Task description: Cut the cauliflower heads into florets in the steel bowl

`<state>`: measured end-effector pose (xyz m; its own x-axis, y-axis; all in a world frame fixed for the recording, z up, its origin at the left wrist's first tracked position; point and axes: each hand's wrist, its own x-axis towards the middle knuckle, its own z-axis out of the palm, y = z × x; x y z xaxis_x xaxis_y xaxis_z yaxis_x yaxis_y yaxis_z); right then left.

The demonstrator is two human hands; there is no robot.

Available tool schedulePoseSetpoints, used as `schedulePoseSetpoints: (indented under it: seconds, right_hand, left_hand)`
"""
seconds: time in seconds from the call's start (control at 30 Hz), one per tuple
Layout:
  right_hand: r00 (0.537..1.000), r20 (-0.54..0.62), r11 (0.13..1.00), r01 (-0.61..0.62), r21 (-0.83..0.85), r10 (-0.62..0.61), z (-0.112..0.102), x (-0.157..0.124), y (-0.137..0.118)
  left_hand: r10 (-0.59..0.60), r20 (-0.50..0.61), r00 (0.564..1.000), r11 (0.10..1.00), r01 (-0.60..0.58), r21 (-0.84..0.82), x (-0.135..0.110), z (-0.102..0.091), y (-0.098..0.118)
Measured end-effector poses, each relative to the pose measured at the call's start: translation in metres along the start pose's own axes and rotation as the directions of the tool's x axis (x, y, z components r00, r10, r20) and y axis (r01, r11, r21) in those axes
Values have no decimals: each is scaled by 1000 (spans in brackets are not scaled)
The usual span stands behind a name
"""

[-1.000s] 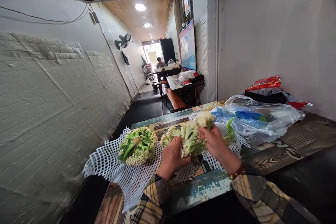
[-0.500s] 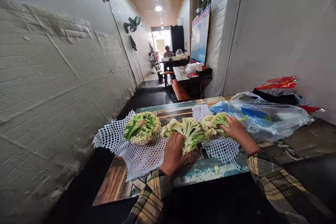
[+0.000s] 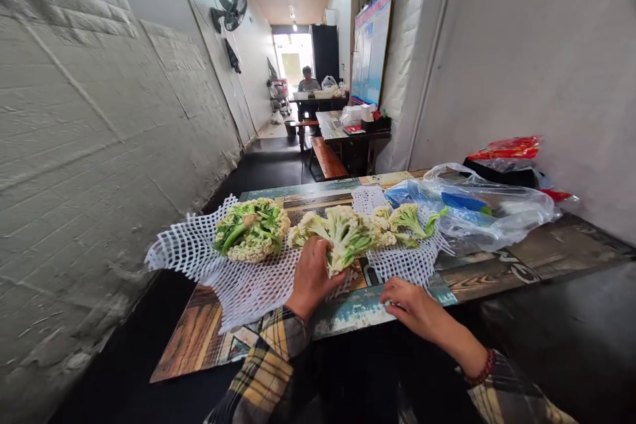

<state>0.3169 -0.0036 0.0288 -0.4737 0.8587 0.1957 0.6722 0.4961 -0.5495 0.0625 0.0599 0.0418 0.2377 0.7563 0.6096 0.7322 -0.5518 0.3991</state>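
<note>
My left hand [image 3: 313,276] is closed round the stem end of a large cut piece of cauliflower [image 3: 342,232], its florets facing away from me. At the table's front edge, my right hand [image 3: 410,308] has its fingers curled together over a small pale cauliflower scrap [image 3: 387,303], mostly hidden by the fingertips. To the left, a cauliflower head [image 3: 252,228] lies stem side up on a white foam net [image 3: 258,298]. Smaller cauliflower florets [image 3: 407,220] with a green leaf rest on another foam net [image 3: 405,265] at the right.
A clear plastic bag [image 3: 517,212] with blue parts spreads over the right of the wood-patterned table [image 3: 186,338]. Behind it lies a red package [image 3: 511,148]. Further back are a bench [image 3: 328,159], a second table [image 3: 330,124] and a seated person [image 3: 309,81].
My right hand has let go of the smaller floret and come back toward me to the scrap at the table edge. My left hand keeps its hold. The whole view has shifted slightly.
</note>
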Motion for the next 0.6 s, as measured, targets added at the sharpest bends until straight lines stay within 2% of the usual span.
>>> schedulePoseSetpoints:
  seconds: [0.1,0.17,0.23,0.3,0.33,0.37,0.47,0.6]
  right_hand:
    - [980,-191,997,53,-56,-63,-16,23,2]
    - [927,-365,991,40,-127,-84,-36,37,2]
    - [854,-515,984,-22,-178,-74,-53,47,-3]
    - [798,-601,989,-53,-135,-40,-58,53,-15]
    - [794,-608,996,-39,-79,-17,-56,55,-23]
    - [810,-586,1000,-10,-14,0,-50,56,-31]
    - [884,-467,991,59,123,5,-21,61,-52]
    - [896,-445,994,48,101,2,10,71,-60]
  left_hand:
    - [29,51,998,999,-30,22,-8,2,2]
    - [31,60,998,999,-32,18,-13,5,2]
    - [34,51,998,999,-34,-5,-16,7,3]
    - [47,44,998,998,-46,-33,-18,10,3]
    - [57,45,997,998,-55,-44,-18,11,2]
    - [66,47,997,997,-64,-52,-18,12,2]
    - [76,40,996,994,-73,-77,-17,14,1]
    - [68,-16,998,988,-70,-136,-15,16,-2]
